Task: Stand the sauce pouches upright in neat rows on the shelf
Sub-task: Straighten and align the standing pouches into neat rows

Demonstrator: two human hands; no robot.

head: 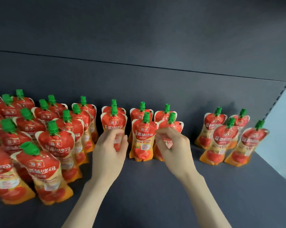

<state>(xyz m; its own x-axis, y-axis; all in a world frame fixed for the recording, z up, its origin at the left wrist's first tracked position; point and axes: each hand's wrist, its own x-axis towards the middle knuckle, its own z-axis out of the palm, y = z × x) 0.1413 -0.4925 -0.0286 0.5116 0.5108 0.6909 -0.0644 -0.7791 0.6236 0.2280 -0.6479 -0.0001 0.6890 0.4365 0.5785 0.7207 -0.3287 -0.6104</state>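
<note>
A dark grey back panel (139, 38) rises behind, crossed by one thin horizontal seam (139, 65). A pale wall (285, 129) shows far right.

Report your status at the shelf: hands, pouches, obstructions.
Left hand grips left-front pouch; right hand grips right-front pouch; both upright. Centre pouch stands between them. Nothing blocking.

Sauce pouches (143, 137) on one dark shelf (147, 195): at least twenty-one, with two hands among them.

From where I stand, four are in the right group (226, 140) and six in the middle group (113, 124). The crowded left group (56, 143) shows eleven green caps (53, 127), and further pouches there are cut off at the edge, uncountable. One left hand (108, 155), one right hand (175, 150).
</note>
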